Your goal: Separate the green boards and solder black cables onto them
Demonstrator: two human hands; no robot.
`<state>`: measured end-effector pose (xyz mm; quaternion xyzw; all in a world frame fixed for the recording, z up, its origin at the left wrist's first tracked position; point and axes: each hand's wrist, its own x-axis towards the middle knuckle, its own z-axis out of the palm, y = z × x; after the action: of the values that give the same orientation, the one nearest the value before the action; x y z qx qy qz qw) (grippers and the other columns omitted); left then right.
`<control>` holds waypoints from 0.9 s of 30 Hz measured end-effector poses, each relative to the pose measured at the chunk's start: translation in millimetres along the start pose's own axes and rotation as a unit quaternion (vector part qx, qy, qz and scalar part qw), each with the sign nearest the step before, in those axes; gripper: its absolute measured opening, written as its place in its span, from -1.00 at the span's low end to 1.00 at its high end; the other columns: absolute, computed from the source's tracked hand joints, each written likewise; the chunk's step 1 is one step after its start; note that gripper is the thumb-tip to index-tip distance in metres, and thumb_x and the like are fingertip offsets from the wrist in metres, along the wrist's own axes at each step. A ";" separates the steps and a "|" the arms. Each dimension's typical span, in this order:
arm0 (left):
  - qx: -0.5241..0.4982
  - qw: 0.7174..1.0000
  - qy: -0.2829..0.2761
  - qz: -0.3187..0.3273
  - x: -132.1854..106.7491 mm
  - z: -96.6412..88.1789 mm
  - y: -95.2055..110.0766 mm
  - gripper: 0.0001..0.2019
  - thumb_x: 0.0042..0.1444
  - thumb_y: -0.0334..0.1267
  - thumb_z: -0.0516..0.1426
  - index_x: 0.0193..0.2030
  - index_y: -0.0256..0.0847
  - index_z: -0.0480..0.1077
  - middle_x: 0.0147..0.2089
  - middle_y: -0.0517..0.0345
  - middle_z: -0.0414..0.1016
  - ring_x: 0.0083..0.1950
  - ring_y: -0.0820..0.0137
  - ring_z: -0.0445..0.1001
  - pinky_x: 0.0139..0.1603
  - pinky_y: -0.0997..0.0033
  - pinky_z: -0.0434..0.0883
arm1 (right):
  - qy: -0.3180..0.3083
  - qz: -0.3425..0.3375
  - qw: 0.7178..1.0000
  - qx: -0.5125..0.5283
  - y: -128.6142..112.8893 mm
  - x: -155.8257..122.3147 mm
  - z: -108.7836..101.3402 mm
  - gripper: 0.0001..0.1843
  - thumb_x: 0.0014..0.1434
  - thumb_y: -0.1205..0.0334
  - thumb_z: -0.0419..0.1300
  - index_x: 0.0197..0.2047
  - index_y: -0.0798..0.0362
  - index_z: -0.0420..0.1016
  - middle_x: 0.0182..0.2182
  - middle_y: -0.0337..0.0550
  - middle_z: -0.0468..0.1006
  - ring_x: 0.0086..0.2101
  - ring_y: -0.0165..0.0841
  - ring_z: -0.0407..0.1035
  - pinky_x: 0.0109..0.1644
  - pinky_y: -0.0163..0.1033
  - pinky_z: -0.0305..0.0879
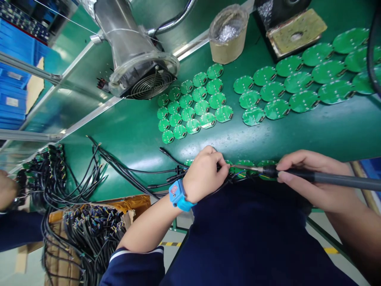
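Note:
My right hand (312,176) grips the dark handle of a soldering iron (297,173), whose thin tip points left toward my left hand. My left hand (208,171), with a blue wrist strap (178,194), is closed with thumb and fingers pinched over a row of round green circuit boards (245,163) at the table's near edge. What it pinches is hidden behind the fingers. The iron's tip meets the work close by the left fingertips. Thin coloured wires show below the iron. Black cables (149,171) run from the left to beneath my left hand.
Rows of round green boards (188,114) lie on the green table (125,119). Behind them stand a tub with silvery scraps (228,37), a sponge holder (297,35) and a fume duct with fan (151,81). A box of cables (92,222) and another person's hand (7,190) are left.

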<state>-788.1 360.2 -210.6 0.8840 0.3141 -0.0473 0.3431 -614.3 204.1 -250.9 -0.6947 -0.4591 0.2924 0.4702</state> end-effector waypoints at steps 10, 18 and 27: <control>0.021 1.000 0.004 0.009 -4.9 0.1 -2.8 -0.82 0.12 -0.31 0.02 -0.50 -0.23 0.28 -0.36 0.14 0.27 -0.24 0.39 0.32 -0.18 0.38 0.28 | 0.269 -0.053 0.939 0.208 10.2 12.4 -37.0 -0.87 -0.10 0.28 0.25 -0.45 0.04 0.36 -0.61 -0.27 0.39 -0.65 -0.45 0.26 -0.63 -0.30 0.15; 0.015 1.000 -0.006 0.012 0.3 1.6 -10.3 -0.79 0.12 -0.22 0.00 -0.49 -0.23 0.28 -0.35 0.12 0.29 -0.28 0.37 0.34 -0.19 0.33 0.29 | 0.359 -0.063 0.924 0.113 -3.4 95.1 -116.9 -0.86 0.00 0.25 0.24 -0.37 0.03 0.33 -0.62 -0.39 0.36 -0.63 -0.52 0.25 -0.47 -0.31 0.33; 0.062 0.996 0.000 0.060 7.4 4.8 -29.9 -0.65 0.10 -0.01 -0.03 -0.53 -0.19 0.31 -0.41 0.12 0.34 -0.31 0.35 0.37 -0.23 0.37 0.33 | 0.220 0.065 0.955 0.187 -50.0 196.5 -72.2 -0.71 0.19 0.14 0.07 -0.06 0.09 0.33 -0.08 -0.09 0.38 -0.16 -0.35 0.34 -0.11 -0.12 0.35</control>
<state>-799.1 378.0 -233.8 0.9208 0.2571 -0.0466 0.2897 -491.9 362.6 -171.8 -0.6696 -0.2357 0.2432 0.6610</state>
